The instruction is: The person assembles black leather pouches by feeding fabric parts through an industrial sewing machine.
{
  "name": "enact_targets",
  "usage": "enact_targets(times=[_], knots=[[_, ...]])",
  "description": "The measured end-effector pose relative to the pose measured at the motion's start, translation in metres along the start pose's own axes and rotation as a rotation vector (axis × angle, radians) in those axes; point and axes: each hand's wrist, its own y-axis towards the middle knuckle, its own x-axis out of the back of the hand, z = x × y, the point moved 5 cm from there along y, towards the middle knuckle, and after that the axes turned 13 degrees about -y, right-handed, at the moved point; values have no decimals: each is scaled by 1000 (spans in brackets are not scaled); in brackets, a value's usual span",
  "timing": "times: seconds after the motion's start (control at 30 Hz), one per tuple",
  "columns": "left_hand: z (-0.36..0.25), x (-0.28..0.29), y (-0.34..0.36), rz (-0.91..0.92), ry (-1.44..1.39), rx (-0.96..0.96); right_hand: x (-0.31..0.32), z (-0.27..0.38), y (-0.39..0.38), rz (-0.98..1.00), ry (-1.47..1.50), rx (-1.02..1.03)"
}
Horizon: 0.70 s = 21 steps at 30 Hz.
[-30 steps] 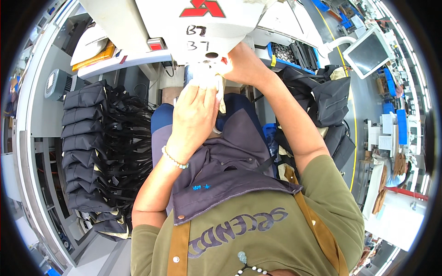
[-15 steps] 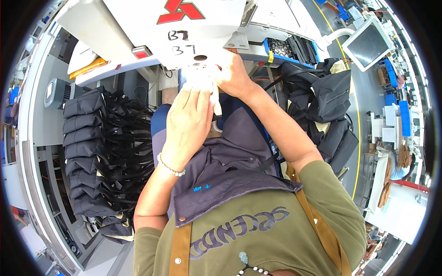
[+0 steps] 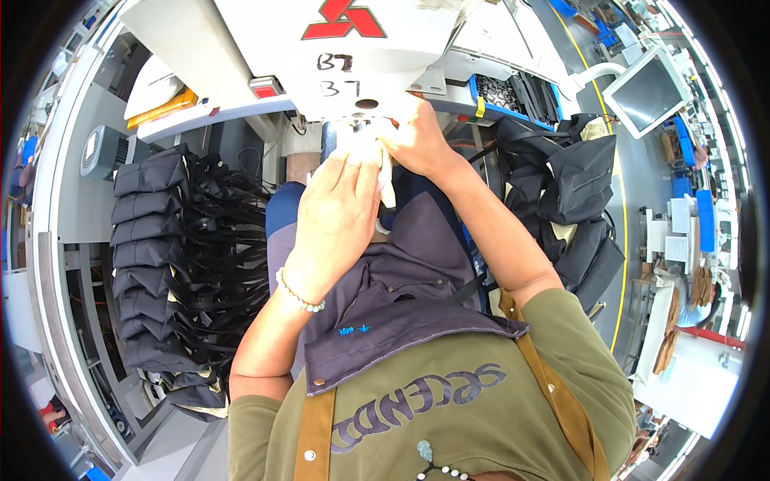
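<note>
Cloth [image 3: 377, 160] pale, under sewing machine [image 3: 353, 48] | left hand [image 3: 341, 212] flat on it; right hand [image 3: 417, 136] pinching it

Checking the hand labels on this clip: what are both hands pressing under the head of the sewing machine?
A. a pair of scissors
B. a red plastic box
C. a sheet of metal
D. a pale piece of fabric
D: the left hand and right hand both rest on a pale piece of fabric just below the white sewing machine.
</note>
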Motion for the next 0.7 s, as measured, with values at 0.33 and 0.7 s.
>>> enact_targets(times=[0.33, 0.7], knots=[[4, -2, -3, -26, 8, -18, 1, 0, -1, 2, -49, 74], [7, 6, 2, -64, -21, -72, -5, -15, 10, -22, 129, 48]])
